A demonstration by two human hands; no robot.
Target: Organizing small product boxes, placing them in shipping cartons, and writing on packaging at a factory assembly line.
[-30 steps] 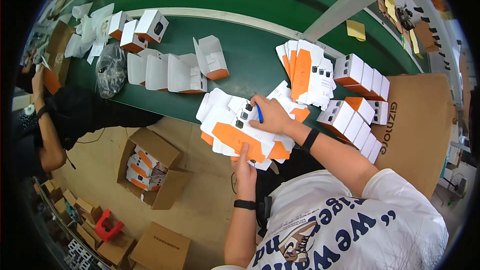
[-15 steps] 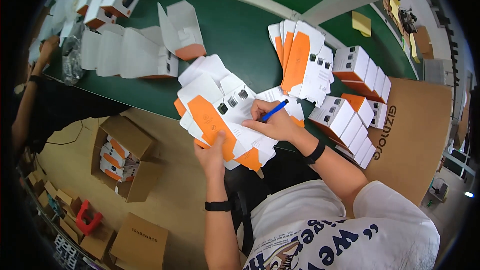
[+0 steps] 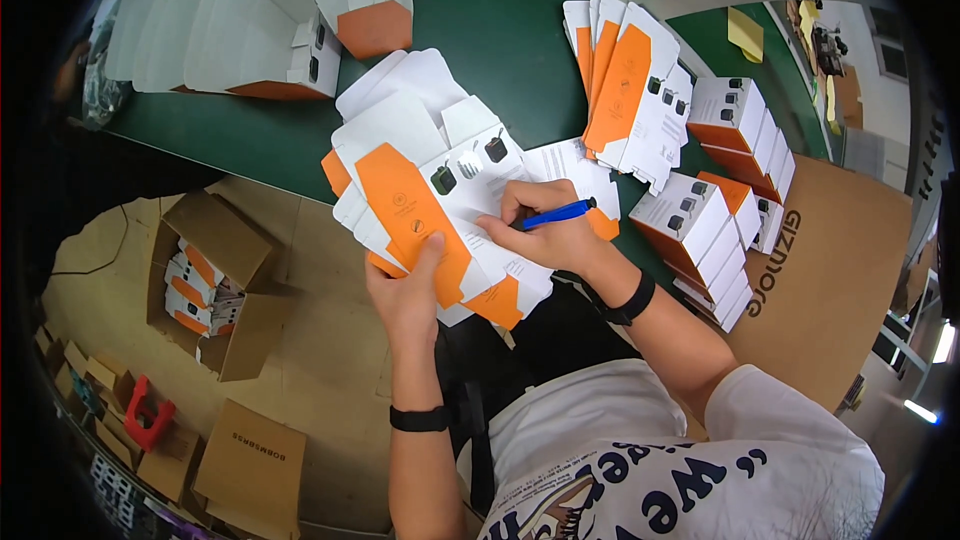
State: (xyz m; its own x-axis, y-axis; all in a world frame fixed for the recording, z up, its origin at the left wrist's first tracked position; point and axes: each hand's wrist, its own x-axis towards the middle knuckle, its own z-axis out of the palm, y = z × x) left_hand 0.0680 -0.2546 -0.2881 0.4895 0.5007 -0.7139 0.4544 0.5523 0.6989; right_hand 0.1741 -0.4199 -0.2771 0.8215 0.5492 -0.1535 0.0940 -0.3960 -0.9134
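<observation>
A stack of flattened white-and-orange cartons [image 3: 402, 202] rests partly over the near table edge in front of me. My left hand [image 3: 405, 285] grips its lower left side, thumb on the orange panel of the top carton. Over the printed white panel, my right hand [image 3: 552, 232] is closed around a blue pen [image 3: 560, 214]. The pen's back end points up to the right; its writing tip is hidden by my fingers. Under the stack's right side lies another flat carton [image 3: 578, 172] on the table.
Fanned flat cartons [image 3: 625, 100] lie farther right, beside stacked closed boxes [image 3: 690, 225] and a large brown carton [image 3: 835, 240]. Opened white boxes [image 3: 250, 35] stand at the left on the green table [image 3: 470, 10]. A brown carton [image 3: 240, 240] holding packages sits on the floor.
The view has shifted, so the left-hand boxes sit nearer the frame's edge. The pen lies flatter in my right hand. Another person's hand at the far left no longer shows clearly.
</observation>
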